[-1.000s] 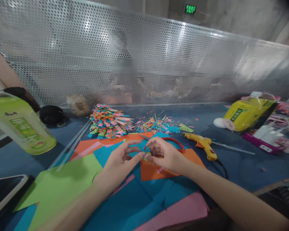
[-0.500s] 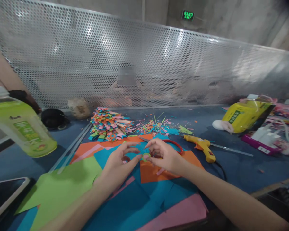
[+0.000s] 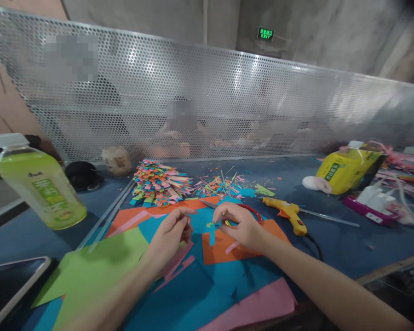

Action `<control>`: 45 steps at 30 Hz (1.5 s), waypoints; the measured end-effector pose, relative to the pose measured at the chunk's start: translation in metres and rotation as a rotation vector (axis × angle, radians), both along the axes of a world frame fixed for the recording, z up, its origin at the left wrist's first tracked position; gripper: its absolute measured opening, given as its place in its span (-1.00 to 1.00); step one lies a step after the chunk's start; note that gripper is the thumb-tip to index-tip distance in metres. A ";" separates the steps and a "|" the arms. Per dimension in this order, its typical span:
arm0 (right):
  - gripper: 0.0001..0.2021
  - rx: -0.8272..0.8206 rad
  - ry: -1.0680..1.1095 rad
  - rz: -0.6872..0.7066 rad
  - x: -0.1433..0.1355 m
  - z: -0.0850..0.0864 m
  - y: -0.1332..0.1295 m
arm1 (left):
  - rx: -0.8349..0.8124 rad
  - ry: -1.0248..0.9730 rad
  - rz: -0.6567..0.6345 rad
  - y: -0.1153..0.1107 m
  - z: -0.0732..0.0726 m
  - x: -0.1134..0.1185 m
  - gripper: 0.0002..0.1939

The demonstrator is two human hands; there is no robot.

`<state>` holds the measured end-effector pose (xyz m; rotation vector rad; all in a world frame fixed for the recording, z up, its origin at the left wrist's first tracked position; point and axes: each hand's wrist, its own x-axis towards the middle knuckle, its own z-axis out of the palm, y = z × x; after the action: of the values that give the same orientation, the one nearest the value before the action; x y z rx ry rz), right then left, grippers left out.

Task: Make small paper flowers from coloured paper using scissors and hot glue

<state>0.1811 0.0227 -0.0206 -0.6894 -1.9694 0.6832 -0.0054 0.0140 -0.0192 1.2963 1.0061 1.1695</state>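
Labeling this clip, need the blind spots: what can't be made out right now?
All head view:
- Small paper piece in the right hand: exact shape; blur and fingers hide it.
- Left hand: whether it holds anything; curled fingers hide it.
- Scissors: part of the handles, behind the right hand.
- Dark-screened device: cut off by left and bottom edges.

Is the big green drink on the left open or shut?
Shut. The bottle has its white cap sitting on top of its neck.
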 end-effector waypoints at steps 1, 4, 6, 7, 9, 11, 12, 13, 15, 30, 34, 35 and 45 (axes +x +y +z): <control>-0.83 0.039 -0.007 0.015 0.000 -0.001 0.000 | -0.019 0.002 -0.042 -0.001 -0.001 0.001 -0.83; -0.83 0.153 -0.036 0.051 -0.001 -0.002 0.001 | -0.097 0.042 -0.133 -0.004 -0.003 0.006 -0.74; -0.86 0.197 -0.060 0.065 -0.003 -0.003 0.001 | -0.100 0.066 -0.158 -0.006 -0.001 0.008 -0.69; -0.88 0.208 -0.071 0.071 -0.004 -0.004 0.001 | -0.087 0.077 -0.167 -0.006 0.000 0.008 -0.67; -0.89 0.203 -0.077 0.076 -0.005 -0.005 0.002 | -0.050 0.109 -0.179 -0.006 0.003 0.007 -0.66; -0.88 0.168 -0.063 0.073 -0.007 -0.006 0.003 | -0.022 0.141 -0.170 -0.005 0.004 0.005 -0.67; -0.86 0.149 -0.057 0.071 -0.007 -0.007 0.003 | -0.015 0.154 -0.158 -0.005 0.005 0.005 -0.68; -0.85 0.128 -0.054 0.070 -0.007 -0.007 0.003 | -0.012 0.160 -0.149 -0.005 0.006 0.004 -0.68; -0.84 0.081 -0.061 0.077 -0.007 -0.008 0.003 | -0.013 0.154 -0.149 -0.005 0.006 0.004 -0.67; -0.81 -0.387 0.038 0.088 -0.012 -0.006 -0.008 | 0.345 0.299 0.076 -0.009 0.003 0.002 -0.82; -0.84 -0.388 0.021 0.070 -0.013 -0.006 -0.007 | 0.372 0.348 0.055 -0.009 -0.001 0.003 -0.82; -0.84 -0.382 0.027 0.069 -0.013 -0.006 -0.007 | 0.379 0.356 0.056 -0.009 -0.002 0.003 -0.82; -0.88 -0.322 0.002 0.058 -0.012 -0.008 -0.004 | 0.386 0.370 0.010 -0.009 -0.003 0.003 -0.84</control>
<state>0.1695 0.0187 -0.0287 -0.8246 -1.9022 1.0499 -0.0023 0.0047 -0.0218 1.8662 1.0813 1.1943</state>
